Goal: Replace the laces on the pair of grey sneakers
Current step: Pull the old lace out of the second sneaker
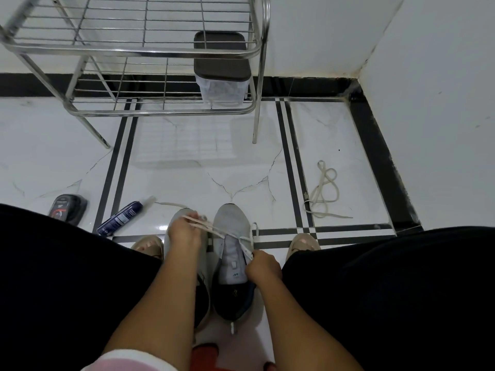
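Observation:
Two grey sneakers stand side by side on the tiled floor between my knees, toes pointing away. The right sneaker [232, 245] has a white lace [242, 241] threaded through its lower eyelets. My left hand [184, 232] hovers over the left sneaker [179, 214] and pinches one end of that lace, pulled taut to the left. My right hand [263, 265] sits at the right sneaker's side and pinches the other end. The left sneaker is mostly hidden under my left hand and forearm. A loose beige lace [322, 190] lies coiled on the floor to the right.
A metal wire rack [160, 52] stands ahead with a dark-lidded clear container [221, 70] on its lower shelf. A blue spray bottle [122, 218] and a dark polish container [68, 208] lie on the floor at left. A white wall closes the right side.

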Tool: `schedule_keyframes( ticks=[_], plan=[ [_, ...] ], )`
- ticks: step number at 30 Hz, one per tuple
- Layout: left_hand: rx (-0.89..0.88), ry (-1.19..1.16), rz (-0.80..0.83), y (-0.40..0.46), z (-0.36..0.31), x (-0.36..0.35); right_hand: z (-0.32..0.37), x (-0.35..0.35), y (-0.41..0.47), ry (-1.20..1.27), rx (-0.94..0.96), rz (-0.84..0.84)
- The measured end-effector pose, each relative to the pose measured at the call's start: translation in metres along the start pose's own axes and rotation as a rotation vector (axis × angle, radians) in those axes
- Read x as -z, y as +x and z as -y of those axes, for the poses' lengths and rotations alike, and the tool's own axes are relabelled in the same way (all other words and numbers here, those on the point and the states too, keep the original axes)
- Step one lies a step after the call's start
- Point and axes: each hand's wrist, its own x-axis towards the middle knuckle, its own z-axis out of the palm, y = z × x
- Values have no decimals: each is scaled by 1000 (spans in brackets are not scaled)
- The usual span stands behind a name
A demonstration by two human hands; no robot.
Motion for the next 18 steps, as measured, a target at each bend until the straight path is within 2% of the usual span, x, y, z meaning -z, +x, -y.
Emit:
schedule_keyframes(
  ticks=[1,2,5,6,7,9,12,14,16,18],
  plan=[
    [62,-78,-4,-2,-10,-2,0,-1,0,5,-5,6],
    [16,104,26,-1,-15,-4,0,-1,1,7,-5,8],
    [-408,1276,322,0,-3,-8,3,-3,1,-8,4,-1],
    [-510,1546,448,0,6,-8,4,-3,1,-21,11,-3],
    [-577,1741,528,0,16,-6,4,-3,1,-35,16,-3],
    [-725,1923,528,-5,32,-2,5,-3,0,-56,26,-3],
    [-875,1932,447,-10,47,9,5,-4,1,-62,35,-12],
    [-801,1723,425,-4,50,14,3,-4,1,-42,33,-15],
    [-638,1318,322,1,43,14,2,-2,0,1,30,-10],
    [-319,698,133,4,23,10,1,0,1,22,27,-5]
  ],
)
